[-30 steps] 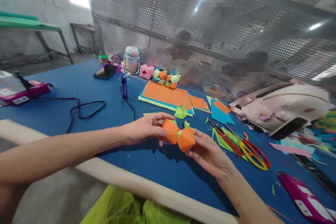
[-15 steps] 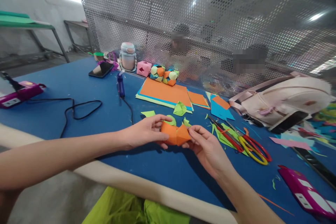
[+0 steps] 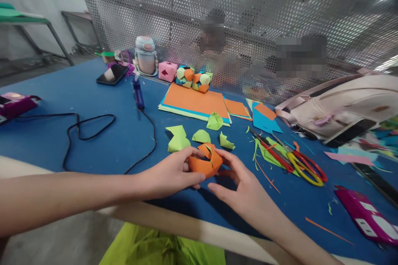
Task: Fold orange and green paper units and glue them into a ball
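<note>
Left hand [image 3: 171,176] grips folded orange paper piece [image 3: 202,169] between hands; right hand [image 3: 244,186] loosely spread, fingers touching its right side, thumb clear. Orange paper shaped, gap at top unclosed. Just beyond hands, folded green pieces [image 3: 202,136] lie separate, unattached. Farther beyond, two multicolored paper balls [image 3: 203,78] sit assembled.

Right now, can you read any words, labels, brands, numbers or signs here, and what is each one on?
None can be read.
Pale backpack: its small brown patch is too blurred to tell whether it bears lettering.
Magenta power strip on the right: any markings are too small to read.
Orange folded paper: no writing shows.
</note>
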The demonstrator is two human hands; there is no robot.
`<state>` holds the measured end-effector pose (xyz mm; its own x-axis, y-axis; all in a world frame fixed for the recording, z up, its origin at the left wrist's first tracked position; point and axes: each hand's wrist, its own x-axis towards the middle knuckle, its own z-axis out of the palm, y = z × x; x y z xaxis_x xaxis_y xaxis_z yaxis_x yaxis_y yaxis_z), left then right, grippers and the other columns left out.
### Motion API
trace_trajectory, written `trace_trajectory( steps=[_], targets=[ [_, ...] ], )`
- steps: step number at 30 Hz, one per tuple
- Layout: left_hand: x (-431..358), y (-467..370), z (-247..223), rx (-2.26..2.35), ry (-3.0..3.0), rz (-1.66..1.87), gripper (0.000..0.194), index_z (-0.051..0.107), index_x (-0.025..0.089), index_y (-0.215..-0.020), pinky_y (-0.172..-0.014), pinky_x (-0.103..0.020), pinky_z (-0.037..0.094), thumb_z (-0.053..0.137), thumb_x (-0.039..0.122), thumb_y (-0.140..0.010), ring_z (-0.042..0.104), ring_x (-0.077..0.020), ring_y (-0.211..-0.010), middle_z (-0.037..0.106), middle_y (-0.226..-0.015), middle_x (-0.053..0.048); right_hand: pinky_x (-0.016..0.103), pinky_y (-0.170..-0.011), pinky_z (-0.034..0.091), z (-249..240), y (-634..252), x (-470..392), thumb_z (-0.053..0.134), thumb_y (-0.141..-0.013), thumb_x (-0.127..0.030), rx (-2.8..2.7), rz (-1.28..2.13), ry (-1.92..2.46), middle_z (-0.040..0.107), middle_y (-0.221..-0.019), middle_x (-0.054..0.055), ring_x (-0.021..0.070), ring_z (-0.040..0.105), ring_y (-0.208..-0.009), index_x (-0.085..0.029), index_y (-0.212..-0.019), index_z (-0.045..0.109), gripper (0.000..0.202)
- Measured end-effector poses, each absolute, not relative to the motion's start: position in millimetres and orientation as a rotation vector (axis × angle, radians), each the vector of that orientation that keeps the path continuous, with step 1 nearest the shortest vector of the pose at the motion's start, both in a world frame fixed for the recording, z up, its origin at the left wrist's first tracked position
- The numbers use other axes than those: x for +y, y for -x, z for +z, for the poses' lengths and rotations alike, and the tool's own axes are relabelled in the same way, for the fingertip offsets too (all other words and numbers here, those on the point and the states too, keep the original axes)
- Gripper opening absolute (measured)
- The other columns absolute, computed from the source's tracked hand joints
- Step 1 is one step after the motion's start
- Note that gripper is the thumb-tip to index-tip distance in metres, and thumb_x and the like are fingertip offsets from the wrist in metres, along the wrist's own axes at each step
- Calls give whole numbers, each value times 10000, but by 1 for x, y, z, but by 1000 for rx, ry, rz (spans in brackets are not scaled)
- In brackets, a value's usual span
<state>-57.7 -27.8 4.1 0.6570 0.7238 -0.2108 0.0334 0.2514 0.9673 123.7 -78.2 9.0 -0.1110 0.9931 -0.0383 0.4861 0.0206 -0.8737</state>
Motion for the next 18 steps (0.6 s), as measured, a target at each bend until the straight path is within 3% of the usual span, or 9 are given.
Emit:
trace_trajectory(
  steps=[3,6,11,14,16,18],
  targets=[
    [-30,56,1,739,-1266,533,378,450,142,-1067,-753,-290,506,595,175,-719,634,-165,-872,620,-1018,-89,450,-1079,327,6,-120,-77,647,-744,-315,-1885,733,1517,375,-1425,96,249,358,-1311,-229,-1338,361,665],
    [-32,58,6,791,-1441,514,408,466,148,-1122,-876,-321,479,582,206,-735,585,-211,-1066,589,-1165,-114,423,-1094,314,1,-119,-74,596,-792,-337,-2016,598,1491,360,-1437,110,225,324,-1337,-203,-1355,334,635],
    [-34,73,29,910,-2050,523,372,521,179,-1153,-767,-306,523,531,309,-804,616,-203,-955,627,-1096,-87,420,-1072,352,-2,-124,-72,564,-817,-390,-2084,507,1460,386,-1421,114,230,361,-1318,-201,-1363,316,629],
    [-26,83,40,914,-2430,664,313,578,156,-1072,-887,-359,481,517,330,-819,559,-229,-1061,605,-1118,-119,443,-1066,355,-3,-127,-73,566,-809,-373,-2110,490,1461,387,-1421,106,241,365,-1314,-218,-1374,298,645],
    [-14,87,42,1021,-2556,720,413,557,140,-1137,-989,-422,407,551,371,-795,474,-268,-1184,526,-1248,-159,452,-1063,358,-3,-127,-73,562,-802,-358,-2117,480,1479,378,-1428,103,245,365,-1314,-225,-1388,275,666],
    [0,89,39,1137,-2600,657,641,482,148,-1253,-1056,-495,309,638,455,-713,328,-327,-1308,357,-1410,-188,456,-1062,358,-3,-127,-73,554,-796,-338,-2129,464,1500,372,-1432,99,247,359,-1317,-227,-1398,260,679]
  ],
)
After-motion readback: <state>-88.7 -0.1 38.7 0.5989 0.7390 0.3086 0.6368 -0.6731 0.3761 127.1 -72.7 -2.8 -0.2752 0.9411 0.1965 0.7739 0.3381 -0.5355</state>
